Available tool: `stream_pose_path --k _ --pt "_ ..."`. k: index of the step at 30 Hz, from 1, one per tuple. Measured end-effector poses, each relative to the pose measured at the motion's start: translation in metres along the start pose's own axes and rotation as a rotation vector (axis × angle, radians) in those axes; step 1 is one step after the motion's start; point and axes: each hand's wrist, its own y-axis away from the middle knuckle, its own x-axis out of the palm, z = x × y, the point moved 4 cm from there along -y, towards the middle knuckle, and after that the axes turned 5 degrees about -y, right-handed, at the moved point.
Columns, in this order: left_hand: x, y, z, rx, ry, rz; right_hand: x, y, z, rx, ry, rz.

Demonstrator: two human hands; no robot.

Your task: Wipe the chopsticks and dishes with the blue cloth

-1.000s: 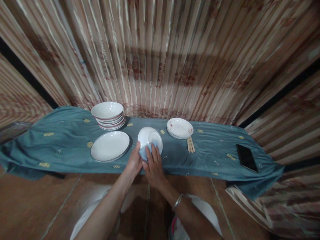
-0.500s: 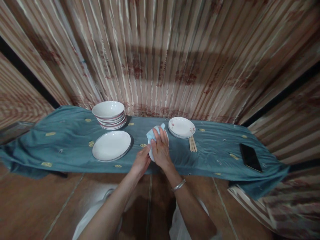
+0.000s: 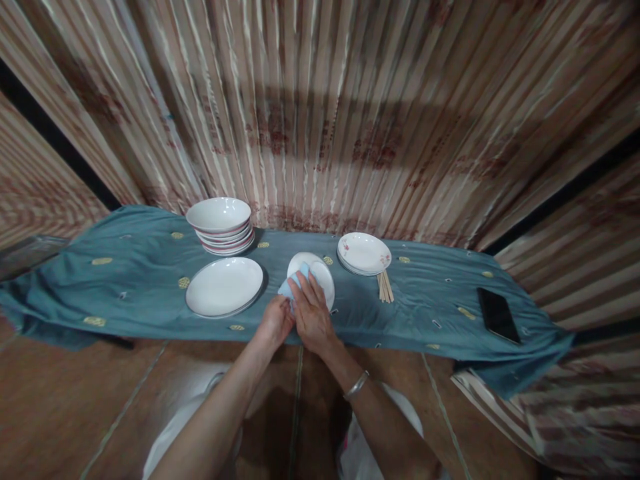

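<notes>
Above the front middle of the table, a small white plate (image 3: 326, 281) is tilted toward me. My left hand (image 3: 276, 321) is closed on its near left rim, with the fingers partly hidden. A light blue cloth (image 3: 303, 272) lies bunched against the plate's face. Over it my right hand (image 3: 313, 319) presses with its fingers close together, holding the cloth to the plate. The lower part of the plate is covered by my hands.
A cloth-covered table (image 3: 150, 287) carries a stack of bowls (image 3: 219, 217) at back left. Oval white plates (image 3: 224, 287) lie before it. Right of my hands are flower-patterned plates (image 3: 364, 252), chopsticks (image 3: 385, 287) and a black phone (image 3: 499, 314). A pleated curtain (image 3: 320, 120) hangs behind.
The plate has turned so that more of its white face shows. My right hand and the cloth have slid toward me and a little left across it; my left hand has also shifted slightly left.
</notes>
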Motion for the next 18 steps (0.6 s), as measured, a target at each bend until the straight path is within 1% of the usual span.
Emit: stream_pose_path --k 4,9,11,14,16,18 --pt "-0.002 -0.003 -0.003 -0.034 0.031 -0.019 0.009 0.011 0.001 -0.017 0.062 0.052" --pt "-0.008 -0.002 -0.006 -0.143 0.018 -0.050 0.010 0.030 -0.001 -0.063 0.098 0.132" --pt "-0.006 -0.001 -0.008 -0.185 0.000 -0.012 0.009 0.039 -0.003 -0.078 0.106 0.153" --pt "0.001 0.001 -0.008 -0.268 -0.001 0.080 0.007 0.051 -0.007 -0.100 0.128 0.170" --pt "0.003 0.000 -0.009 -0.270 0.015 0.083 0.005 0.057 -0.010 -0.120 0.139 0.179" --pt "0.003 -0.002 -0.011 -0.226 0.030 0.034 0.003 0.063 -0.012 -0.136 0.139 0.187"
